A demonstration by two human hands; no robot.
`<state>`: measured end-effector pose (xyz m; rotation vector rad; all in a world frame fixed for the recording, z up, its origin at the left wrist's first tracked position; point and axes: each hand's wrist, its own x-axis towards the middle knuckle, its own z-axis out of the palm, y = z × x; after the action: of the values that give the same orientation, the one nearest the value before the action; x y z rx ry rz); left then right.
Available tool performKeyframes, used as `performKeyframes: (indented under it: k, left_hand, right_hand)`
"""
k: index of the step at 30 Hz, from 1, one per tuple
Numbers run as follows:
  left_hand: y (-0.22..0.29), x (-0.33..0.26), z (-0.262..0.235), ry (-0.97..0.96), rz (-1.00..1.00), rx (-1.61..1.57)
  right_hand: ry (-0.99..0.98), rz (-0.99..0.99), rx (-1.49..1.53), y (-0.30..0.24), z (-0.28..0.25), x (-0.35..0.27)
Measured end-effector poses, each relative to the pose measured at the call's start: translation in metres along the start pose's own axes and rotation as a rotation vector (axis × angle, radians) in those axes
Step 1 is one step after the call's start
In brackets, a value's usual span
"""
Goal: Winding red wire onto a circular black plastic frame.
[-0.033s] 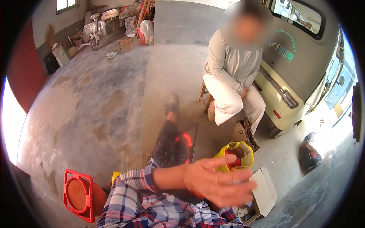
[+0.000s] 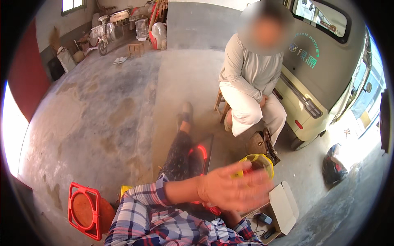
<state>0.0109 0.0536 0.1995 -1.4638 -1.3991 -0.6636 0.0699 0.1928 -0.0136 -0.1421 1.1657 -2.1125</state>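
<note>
My left hand [image 2: 236,189] reaches across my lap to the right, fingers outstretched and slightly smeared by motion. Nothing is held in it. It hovers in front of a yellow bucket [image 2: 269,163] with reddish contents, overlapping its near side in view. Only a bit of my right forearm [image 2: 232,219] shows below, its fingers hidden behind the left hand. A bright red piece [image 2: 214,210] lies close to that forearm. Beside the hands an open cardboard box [image 2: 284,208] holds a small dark device [image 2: 265,218] and a cable. A red curved band [image 2: 201,151] shows at my leg.
Another person [image 2: 250,78] sits on a wooden stool ahead, hands together, with a brown handbag [image 2: 259,143] at their feet. A three-wheeled vehicle [image 2: 303,90] stands at right, near a black bag [image 2: 334,166]. A red frame [image 2: 84,210] is at my left. A scooter [image 2: 102,43] is parked far back.
My left hand has shifted slightly up, and its fingers have swung upward. More of the box's inside and the red piece below the hand now show.
</note>
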Motion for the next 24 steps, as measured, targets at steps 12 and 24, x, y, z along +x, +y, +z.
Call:
performKeyframes:
  k: [12,24]
  left_hand:
    - [-0.016,-0.027,0.001,-0.506,-1.054,-0.914]
    - [0.044,0.093,-0.032,-0.002,-0.330,-2.529]
  right_hand:
    - [-0.041,-0.034,0.046,0.003,-0.006,-0.001]
    - [-0.030,0.027,0.086,-0.005,0.001,-0.005]
